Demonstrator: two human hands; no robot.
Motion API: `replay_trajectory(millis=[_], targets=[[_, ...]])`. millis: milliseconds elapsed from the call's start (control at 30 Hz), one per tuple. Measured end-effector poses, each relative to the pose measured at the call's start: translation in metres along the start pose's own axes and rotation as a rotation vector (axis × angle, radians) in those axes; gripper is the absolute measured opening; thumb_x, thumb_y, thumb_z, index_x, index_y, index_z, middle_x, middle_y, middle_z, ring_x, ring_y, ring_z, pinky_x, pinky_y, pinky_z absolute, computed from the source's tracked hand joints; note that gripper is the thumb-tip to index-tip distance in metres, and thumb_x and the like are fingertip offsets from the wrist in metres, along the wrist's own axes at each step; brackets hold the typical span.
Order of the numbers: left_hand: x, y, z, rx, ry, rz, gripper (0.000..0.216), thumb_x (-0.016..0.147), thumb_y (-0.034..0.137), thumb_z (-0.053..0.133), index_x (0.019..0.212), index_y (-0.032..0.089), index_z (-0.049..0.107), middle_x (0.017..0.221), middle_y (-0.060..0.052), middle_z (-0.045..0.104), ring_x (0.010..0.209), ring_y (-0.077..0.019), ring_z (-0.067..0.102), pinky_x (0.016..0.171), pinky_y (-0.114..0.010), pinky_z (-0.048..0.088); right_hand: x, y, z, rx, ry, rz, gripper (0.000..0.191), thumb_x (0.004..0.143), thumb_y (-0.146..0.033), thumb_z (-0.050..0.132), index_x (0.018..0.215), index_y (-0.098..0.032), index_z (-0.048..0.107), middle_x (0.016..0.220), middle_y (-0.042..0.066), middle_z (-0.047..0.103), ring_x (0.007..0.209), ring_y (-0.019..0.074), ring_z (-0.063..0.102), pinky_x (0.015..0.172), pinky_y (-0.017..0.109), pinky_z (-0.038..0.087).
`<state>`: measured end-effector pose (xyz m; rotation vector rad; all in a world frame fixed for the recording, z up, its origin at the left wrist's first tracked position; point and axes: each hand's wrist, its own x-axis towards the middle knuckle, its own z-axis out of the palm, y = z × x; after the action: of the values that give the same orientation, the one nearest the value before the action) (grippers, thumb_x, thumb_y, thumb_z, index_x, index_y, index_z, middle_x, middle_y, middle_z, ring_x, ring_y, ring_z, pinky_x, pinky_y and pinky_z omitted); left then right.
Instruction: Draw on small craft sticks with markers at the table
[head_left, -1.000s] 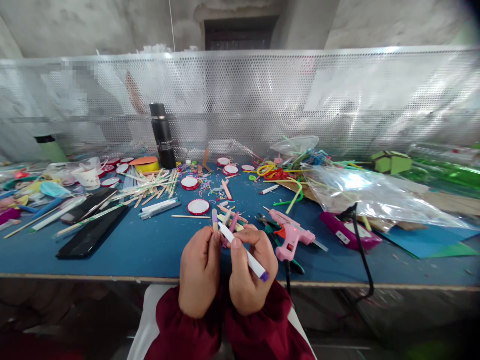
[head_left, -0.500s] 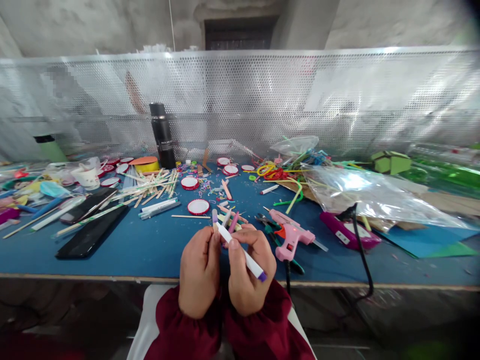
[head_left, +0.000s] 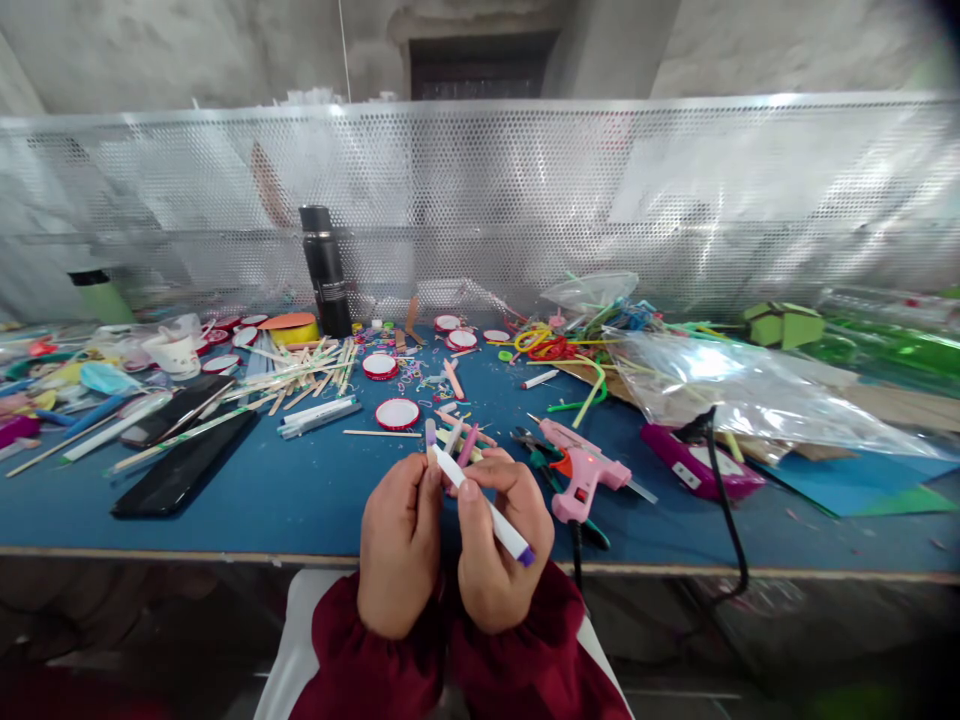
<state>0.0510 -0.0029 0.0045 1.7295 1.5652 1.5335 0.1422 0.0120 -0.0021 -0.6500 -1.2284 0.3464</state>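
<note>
Pinched in my left hand [head_left: 397,550] is a small craft stick [head_left: 430,436], its upper end coloured purple; the lower part is hidden by the fingers. My right hand [head_left: 499,555] is closed around a white marker [head_left: 508,532] with a purple end. The marker's tip meets the stick or is very near it. Just beyond the hands lie a pink stick [head_left: 469,444] and several pale sticks. To the right of my right hand are a pink glue gun [head_left: 587,468] and green-handled pliers [head_left: 544,462].
Two black phones [head_left: 184,465], markers [head_left: 319,415] and a heap of craft sticks [head_left: 322,368] lie to the left. Red-rimmed white discs [head_left: 397,413] and a black bottle [head_left: 325,270] stand farther back. A purple device [head_left: 697,470] with a cable and a clear plastic bag [head_left: 750,385] are at right.
</note>
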Motion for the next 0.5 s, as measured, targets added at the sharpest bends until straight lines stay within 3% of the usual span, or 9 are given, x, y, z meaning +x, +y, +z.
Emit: replay_trajectory(millis=[300, 500], targets=[[-0.0001, 0.0005, -0.0006, 0.002, -0.024, -0.019, 0.035, 0.107, 0.039, 0.038, 0.084, 0.02, 0.056, 0.079, 0.0, 0.058, 0.073, -0.0158, 0.051, 0.068, -0.028, 0.036, 0.0024, -0.0023, 0.0007, -0.048, 0.044, 0.026, 0.007, 0.094, -0.021, 0.059, 0.09, -0.022, 0.064, 0.083, 0.001, 0.063, 0.091, 0.0208, 0.064, 0.086, 0.038, 0.051], [0.0002, -0.0004, 0.0, -0.048, -0.029, -0.021, 0.036, 0.107, 0.04, 0.038, 0.082, 0.02, 0.055, 0.077, 0.001, 0.054, 0.073, -0.0157, 0.049, 0.069, -0.029, 0.035, -0.0001, -0.0008, 0.0006, 0.015, 0.025, 0.022, 0.006, 0.095, -0.02, 0.059, 0.091, -0.022, 0.063, 0.082, 0.0, 0.063, 0.085, 0.019, 0.063, 0.09, 0.041, 0.049]])
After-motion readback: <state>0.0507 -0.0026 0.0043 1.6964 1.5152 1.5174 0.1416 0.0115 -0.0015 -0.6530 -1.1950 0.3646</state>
